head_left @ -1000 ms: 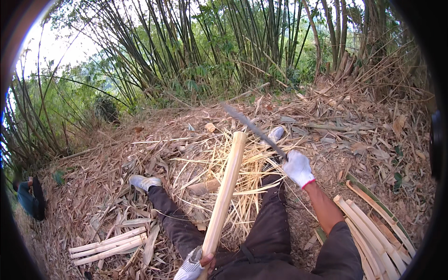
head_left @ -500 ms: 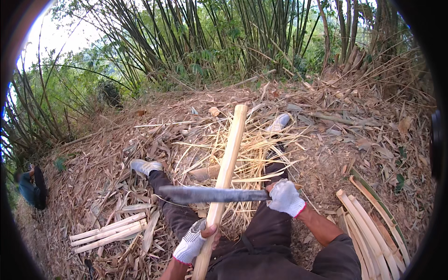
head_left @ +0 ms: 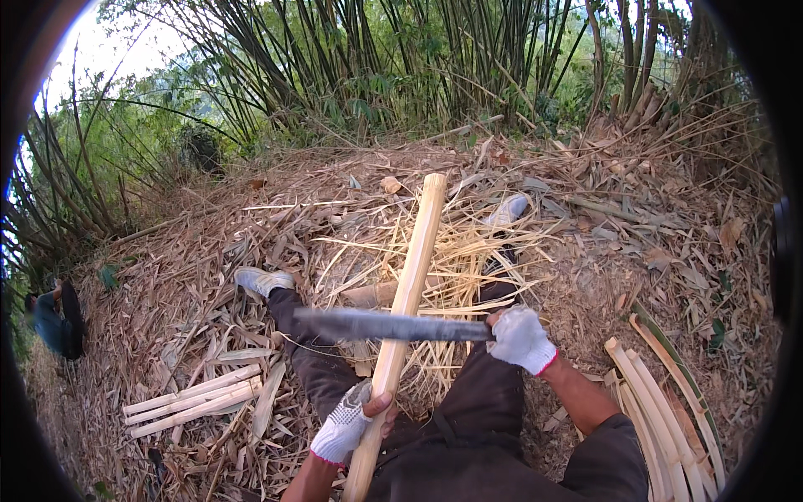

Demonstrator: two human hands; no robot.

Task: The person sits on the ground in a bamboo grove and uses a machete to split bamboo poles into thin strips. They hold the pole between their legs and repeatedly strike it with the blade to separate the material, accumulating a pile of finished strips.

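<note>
The pale pole (head_left: 418, 243) slants away between my legs (head_left: 481, 385), its long axis running from six o'clock to a touch past twelve. My left hand (head_left: 345, 425) is the nearer one — fingers clamped round the pole's lower part, most of its length reaching off toward twelve-thirty. My right hand (head_left: 520, 339) has its fingers wrapped on the handle of a knife (head_left: 376, 325), and the pole lies at nine o'clock from it. The blade crosses the pole, tip to nine — whether it touches, I can't tell. Shavings (head_left: 468, 243) lie beyond; sticks (head_left: 192, 400) at eight, long strips (head_left: 661, 418) at four.
</note>
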